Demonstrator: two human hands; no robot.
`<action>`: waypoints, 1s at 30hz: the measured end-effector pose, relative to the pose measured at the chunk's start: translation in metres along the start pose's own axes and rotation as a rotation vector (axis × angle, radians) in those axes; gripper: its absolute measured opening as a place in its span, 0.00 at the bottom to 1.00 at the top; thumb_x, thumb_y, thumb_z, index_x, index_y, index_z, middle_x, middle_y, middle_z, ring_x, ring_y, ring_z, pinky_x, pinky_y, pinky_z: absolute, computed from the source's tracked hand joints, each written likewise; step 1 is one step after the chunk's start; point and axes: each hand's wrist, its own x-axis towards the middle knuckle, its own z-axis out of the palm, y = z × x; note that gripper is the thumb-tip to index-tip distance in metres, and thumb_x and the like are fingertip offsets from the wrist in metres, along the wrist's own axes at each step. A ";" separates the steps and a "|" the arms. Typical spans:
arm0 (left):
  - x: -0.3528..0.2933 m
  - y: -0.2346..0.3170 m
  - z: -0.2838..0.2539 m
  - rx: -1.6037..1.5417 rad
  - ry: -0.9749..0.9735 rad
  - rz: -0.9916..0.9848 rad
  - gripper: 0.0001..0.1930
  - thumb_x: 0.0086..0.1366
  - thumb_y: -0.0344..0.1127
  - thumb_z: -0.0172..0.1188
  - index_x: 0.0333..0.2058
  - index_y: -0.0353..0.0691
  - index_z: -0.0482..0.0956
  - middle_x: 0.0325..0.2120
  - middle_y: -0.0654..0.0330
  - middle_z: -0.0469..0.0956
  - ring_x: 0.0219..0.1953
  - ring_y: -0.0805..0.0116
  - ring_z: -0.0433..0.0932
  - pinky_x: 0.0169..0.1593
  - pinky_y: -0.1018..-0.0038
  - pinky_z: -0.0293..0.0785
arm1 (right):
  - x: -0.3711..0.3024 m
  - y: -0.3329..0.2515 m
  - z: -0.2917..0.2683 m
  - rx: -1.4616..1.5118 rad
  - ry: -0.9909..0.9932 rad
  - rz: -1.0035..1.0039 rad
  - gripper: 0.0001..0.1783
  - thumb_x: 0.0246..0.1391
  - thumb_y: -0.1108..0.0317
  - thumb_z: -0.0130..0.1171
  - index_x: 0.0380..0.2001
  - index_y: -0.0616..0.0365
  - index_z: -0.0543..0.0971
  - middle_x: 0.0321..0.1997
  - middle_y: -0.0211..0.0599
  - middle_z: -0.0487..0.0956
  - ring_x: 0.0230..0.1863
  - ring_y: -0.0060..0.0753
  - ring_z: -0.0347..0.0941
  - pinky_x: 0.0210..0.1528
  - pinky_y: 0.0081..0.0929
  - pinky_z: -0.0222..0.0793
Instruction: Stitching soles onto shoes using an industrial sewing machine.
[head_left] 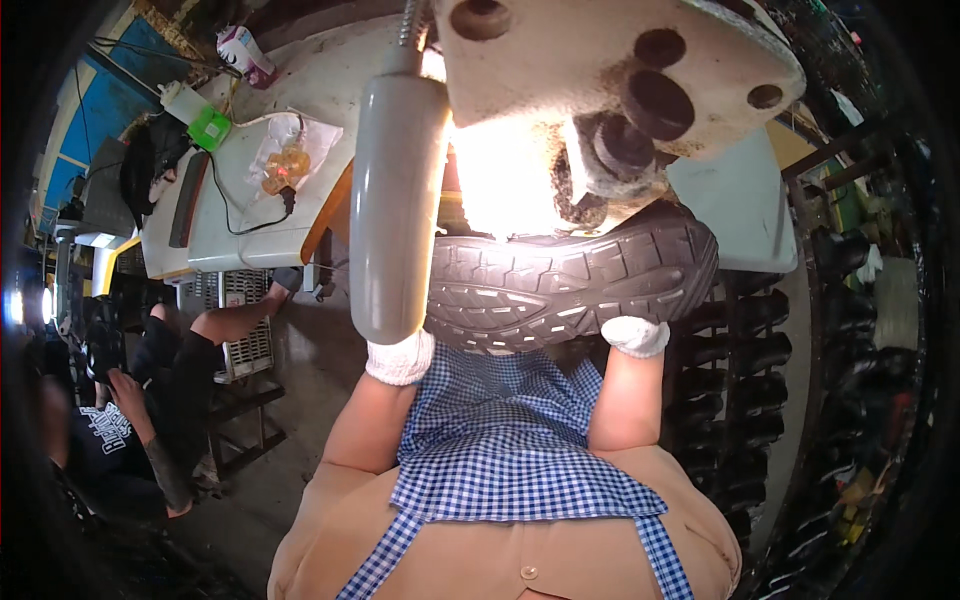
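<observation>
A black shoe (570,290) is held sideways beneath an off-white machine head (600,70), its treaded sole facing me. My left hand (402,360), in a white knit glove, is at the shoe's left end, partly behind a grey cylindrical lamp (400,210). Wearing the same kind of glove, my right hand (636,337) grips the shoe near its right end. The fingers of both hands are hidden behind the sole. Bright lamp light washes out the spot where the machine meets the shoe's upper edge.
On the white worktable (240,185) at left are a power plug adapter (285,170) with a cord, a green-and-white bottle (205,125) and a purple-and-white pack (245,52). A person in dark clothes (120,430) sits at left. Racks of black shoes (755,350) stand at right.
</observation>
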 end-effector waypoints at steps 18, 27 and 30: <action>0.023 0.017 -0.096 -0.226 -0.111 -0.192 0.23 0.69 0.41 0.60 0.58 0.37 0.70 0.53 0.48 0.77 0.58 0.54 0.75 0.64 0.57 0.71 | 0.058 -0.059 0.098 0.261 -0.167 0.475 0.48 0.43 0.71 0.78 0.67 0.61 0.63 0.65 0.43 0.72 0.64 0.33 0.70 0.66 0.34 0.70; 0.005 0.040 0.017 -0.047 -0.629 -0.135 0.40 0.56 0.37 0.73 0.65 0.33 0.65 0.61 0.50 0.71 0.66 0.57 0.67 0.70 0.60 0.61 | 0.130 -0.119 0.029 -0.757 -0.734 0.210 0.35 0.46 0.37 0.69 0.42 0.61 0.84 0.41 0.48 0.84 0.45 0.48 0.80 0.52 0.40 0.75; -0.005 0.039 0.050 0.181 -0.537 -0.348 0.41 0.54 0.33 0.75 0.65 0.35 0.65 0.60 0.53 0.72 0.62 0.61 0.70 0.66 0.66 0.67 | 0.140 -0.129 0.020 -0.912 -0.763 0.033 0.36 0.42 0.38 0.72 0.45 0.56 0.84 0.45 0.47 0.83 0.47 0.50 0.79 0.53 0.40 0.73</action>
